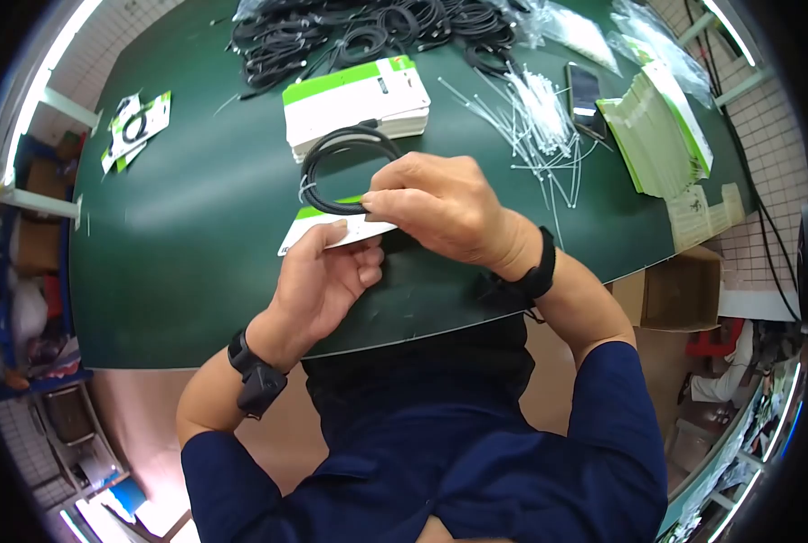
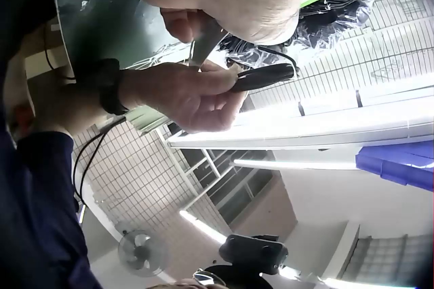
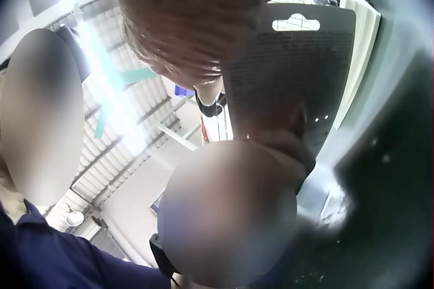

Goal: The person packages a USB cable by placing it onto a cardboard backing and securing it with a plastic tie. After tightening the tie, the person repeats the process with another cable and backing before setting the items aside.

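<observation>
In the head view my right hand (image 1: 449, 204) pinches a coiled black cable (image 1: 329, 206) between thumb and fingers. A thin clear tie circles the coil on its left side, and a connector end shows at its top. My left hand (image 1: 318, 281) grips a white-and-green packaging card (image 1: 297, 237), thumb on top, just below the coil. The coil overlaps the card's green edge here. From the left wrist, the coil (image 2: 268, 77) appears edge-on in my right hand (image 2: 186, 92). In the right wrist view the card (image 3: 291, 52) shows a hang hole and small punched holes.
Beyond the hands lies a stack of cards (image 1: 359, 113), with a heap of black cables (image 1: 368, 36) behind. White cable ties (image 1: 544, 118), a phone (image 1: 585, 95) and a row of cards (image 1: 644, 136) lie to the right. Carded cables (image 1: 151, 118) lie far left.
</observation>
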Demonstrator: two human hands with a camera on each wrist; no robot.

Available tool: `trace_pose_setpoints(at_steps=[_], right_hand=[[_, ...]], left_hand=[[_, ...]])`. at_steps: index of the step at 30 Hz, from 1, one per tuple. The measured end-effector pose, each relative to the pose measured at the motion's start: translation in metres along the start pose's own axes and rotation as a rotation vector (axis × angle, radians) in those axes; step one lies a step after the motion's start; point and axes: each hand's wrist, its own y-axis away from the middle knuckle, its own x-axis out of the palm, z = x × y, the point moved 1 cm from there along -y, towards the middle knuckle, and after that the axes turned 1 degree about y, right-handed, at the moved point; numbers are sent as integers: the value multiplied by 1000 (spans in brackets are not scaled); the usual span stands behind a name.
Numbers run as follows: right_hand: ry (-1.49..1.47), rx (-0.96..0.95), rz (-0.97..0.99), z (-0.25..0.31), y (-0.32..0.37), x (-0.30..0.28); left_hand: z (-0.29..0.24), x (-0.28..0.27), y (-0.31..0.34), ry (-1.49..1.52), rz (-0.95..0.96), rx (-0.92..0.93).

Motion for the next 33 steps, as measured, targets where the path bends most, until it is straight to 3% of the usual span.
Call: trace_pose_setpoints(at_steps=[2,5,9,13,21,26,33], right_hand=[[-33,27,24,2,-3,-4],[-55,63,51,2,-11,-13],[-3,124,98,5,-23,-22],[123,147,142,7,-24,-25],[33,190,58,-5,-17,-17],[-56,255,52,-7,-13,-11],[-128,295,65,-6,-12,-5]], left_hand=[[4,-3,3,44,11,12],[-4,4,7,-156,116,159],[-12,29,5,-323,99,318],[-17,32,-8,-516,144,408],[-22,18,-27,-532,295,471],[-20,24,-26,-466,243,507],[-22,39,-29,-522,-5,564]])
